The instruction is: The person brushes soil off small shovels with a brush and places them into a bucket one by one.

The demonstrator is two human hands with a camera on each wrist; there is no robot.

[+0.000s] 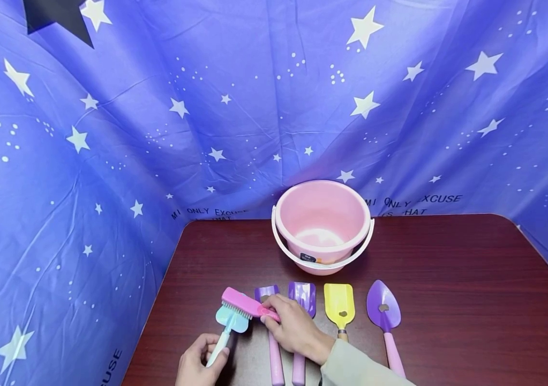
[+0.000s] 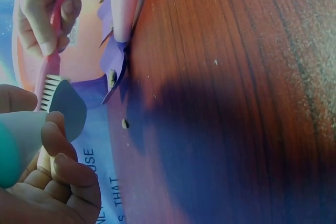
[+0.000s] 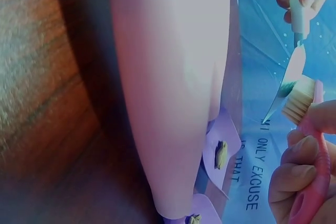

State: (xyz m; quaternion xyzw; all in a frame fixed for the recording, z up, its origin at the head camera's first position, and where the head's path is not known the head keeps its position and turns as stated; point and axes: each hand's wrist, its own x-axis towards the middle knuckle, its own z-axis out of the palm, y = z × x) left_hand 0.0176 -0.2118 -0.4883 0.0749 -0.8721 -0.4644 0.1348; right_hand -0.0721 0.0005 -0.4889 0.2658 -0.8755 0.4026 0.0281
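My left hand [image 1: 199, 360] grips the white handle of a small hand shovel [image 1: 235, 320] with a light blue blade, lifted over the table. In my right hand [image 1: 299, 328] is a pink brush [image 1: 239, 301], held by its handle, its pale bristles [image 3: 298, 103] against the shovel's blade. Below the right hand lie two purple shovels with pink handles, the left shovel [image 1: 276, 360] and the right shovel [image 1: 306, 300], both partly covered by that hand. Small brownish clumps sit on the purple blades [image 3: 212, 142] in the right wrist view.
A pink bucket [image 1: 322, 214] with its handle folded down stands at the table's back. Right of the hands lie a yellow shovel [image 1: 335, 297] and a purple pointed trowel [image 1: 381, 297], each bearing a brown clump. One small crumb [image 2: 125, 124] lies on the dark wood table [image 1: 471, 300].
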